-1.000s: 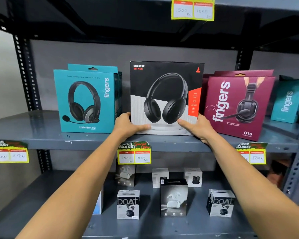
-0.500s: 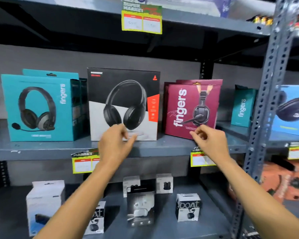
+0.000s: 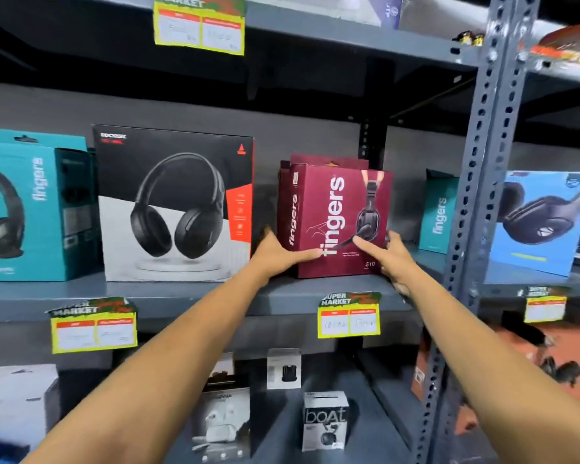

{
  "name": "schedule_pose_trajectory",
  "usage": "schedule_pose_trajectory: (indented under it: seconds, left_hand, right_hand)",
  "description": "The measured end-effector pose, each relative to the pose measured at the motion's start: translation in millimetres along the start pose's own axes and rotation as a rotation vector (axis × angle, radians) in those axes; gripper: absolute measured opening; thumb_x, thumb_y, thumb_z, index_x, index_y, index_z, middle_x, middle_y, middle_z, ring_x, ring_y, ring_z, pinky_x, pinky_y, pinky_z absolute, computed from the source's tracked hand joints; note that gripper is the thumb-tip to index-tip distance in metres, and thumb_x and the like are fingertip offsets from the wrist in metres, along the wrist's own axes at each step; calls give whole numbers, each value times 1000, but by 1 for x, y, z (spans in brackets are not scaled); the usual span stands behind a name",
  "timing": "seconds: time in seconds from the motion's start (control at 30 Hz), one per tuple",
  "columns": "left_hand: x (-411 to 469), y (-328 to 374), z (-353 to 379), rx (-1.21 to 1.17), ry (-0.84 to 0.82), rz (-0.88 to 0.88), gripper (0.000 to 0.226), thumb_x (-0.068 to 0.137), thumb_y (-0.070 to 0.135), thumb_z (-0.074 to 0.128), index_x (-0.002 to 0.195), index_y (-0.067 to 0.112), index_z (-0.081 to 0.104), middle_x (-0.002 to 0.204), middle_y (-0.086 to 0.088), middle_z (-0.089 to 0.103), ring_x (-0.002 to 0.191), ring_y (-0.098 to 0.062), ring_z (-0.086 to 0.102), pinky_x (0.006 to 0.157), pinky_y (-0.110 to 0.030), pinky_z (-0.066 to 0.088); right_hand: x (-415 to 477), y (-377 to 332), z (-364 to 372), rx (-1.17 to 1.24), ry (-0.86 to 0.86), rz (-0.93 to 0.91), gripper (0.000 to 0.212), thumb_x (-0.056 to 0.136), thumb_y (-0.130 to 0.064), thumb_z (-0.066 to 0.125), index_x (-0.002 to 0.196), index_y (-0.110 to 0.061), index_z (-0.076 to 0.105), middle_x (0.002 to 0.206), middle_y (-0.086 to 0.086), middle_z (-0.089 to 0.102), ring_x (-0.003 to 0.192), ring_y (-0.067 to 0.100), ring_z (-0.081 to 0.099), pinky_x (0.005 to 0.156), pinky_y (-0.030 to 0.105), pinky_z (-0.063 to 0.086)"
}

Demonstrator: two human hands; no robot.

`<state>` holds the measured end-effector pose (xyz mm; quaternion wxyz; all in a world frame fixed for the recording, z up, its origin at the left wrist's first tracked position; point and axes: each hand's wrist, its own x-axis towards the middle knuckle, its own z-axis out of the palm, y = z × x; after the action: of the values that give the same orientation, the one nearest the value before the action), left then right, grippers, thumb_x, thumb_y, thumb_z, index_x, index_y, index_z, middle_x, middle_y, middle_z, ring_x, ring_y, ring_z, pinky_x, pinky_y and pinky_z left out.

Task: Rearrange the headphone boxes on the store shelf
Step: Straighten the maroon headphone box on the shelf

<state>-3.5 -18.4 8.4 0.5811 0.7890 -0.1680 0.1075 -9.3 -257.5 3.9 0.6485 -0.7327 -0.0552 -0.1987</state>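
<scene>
A maroon "fingers" headphone box [image 3: 340, 202] stands on the grey middle shelf [image 3: 188, 296], turned slightly so its left side shows. My left hand [image 3: 278, 252] grips its lower left corner, thumb across the front. My right hand [image 3: 390, 256] holds its lower right corner, thumb on the front. Another maroon box stands right behind it. Left of it stands a black-and-white headphone box [image 3: 176, 205], and a teal "fingers" box [image 3: 31, 209] at the far left.
A second teal box [image 3: 439, 212] stands at the back right, behind a perforated grey upright [image 3: 479, 182]. A blue headphone box [image 3: 539, 222] sits in the adjoining bay. Yellow price tags [image 3: 349, 316] hang off the shelf edge. Small earbud boxes [image 3: 325, 420] fill the lower shelf.
Both hands left the black-and-white box and moved right, then closed on the maroon box's lower corners. The view shifted right and the maroon box has turned slightly.
</scene>
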Motion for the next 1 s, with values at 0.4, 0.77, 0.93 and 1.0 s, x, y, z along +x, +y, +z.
schedule_pose_trajectory:
  seconds: [0.4, 0.77, 0.93, 1.0]
  left_hand:
    - [29, -14, 8, -104, -148, -74, 74, 64, 11, 87, 127, 14, 47, 116, -1, 66, 97, -9, 63, 72, -19, 48]
    - [33, -15, 13, -103, -114, -80, 80, 56, 33, 93, 126, 20, 56, 116, 3, 69, 104, -12, 65, 93, -32, 52]
    - [38, -13, 14, -106, -128, -87, 74, 63, 27, 91, 127, 18, 55, 119, 1, 68, 104, -13, 64, 88, -29, 51]
    - [39, -14, 15, -100, -132, -89, 74, 64, 26, 90, 128, 18, 55, 119, 0, 68, 104, -13, 64, 84, -26, 50]
  right_hand:
    - [28, 7, 8, 60, -110, -15, 88, 44, -51, 87, 122, -22, 58, 110, 2, 72, 98, 16, 70, 81, 31, 55]
    - [41, 8, 6, 68, -251, 47, 104, 39, -60, 89, 129, -20, 56, 112, 6, 74, 101, 19, 71, 85, 34, 55]
    - [46, 8, 4, 91, -275, 78, 103, 36, -58, 91, 125, -17, 59, 109, 8, 74, 101, 21, 70, 86, 36, 55]
    - [47, 9, 2, 101, -282, 89, 103, 36, -57, 91, 124, -16, 59, 109, 10, 74, 101, 22, 71, 86, 36, 55]
